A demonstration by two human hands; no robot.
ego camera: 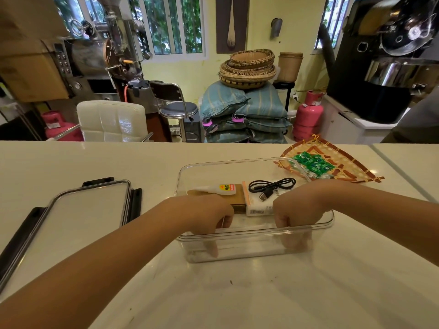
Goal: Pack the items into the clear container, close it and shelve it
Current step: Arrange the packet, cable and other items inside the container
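A clear container (251, 236) stands on the white table, uncovered. Inside it lie a brown flat box (237, 198) with a small glue bottle (223, 189) on top, a white box (257, 210) with a barcode, and a coiled black USB cable (272, 186). Both my hands reach over the near rim. My left hand (209, 214) is beside the near end of the brown box, fingers pointing down to the floor of the container. My right hand (297, 214) is just right of the white box, fingers also down. I see nothing held in either hand.
The container's lid (88, 207), clear with black clips, lies flat on the table to the left. A woven tray (351, 167) holding several green wrapped sweets sits behind the container at the right. Chairs, sacks, gas cylinders and machines stand beyond the table's far edge.
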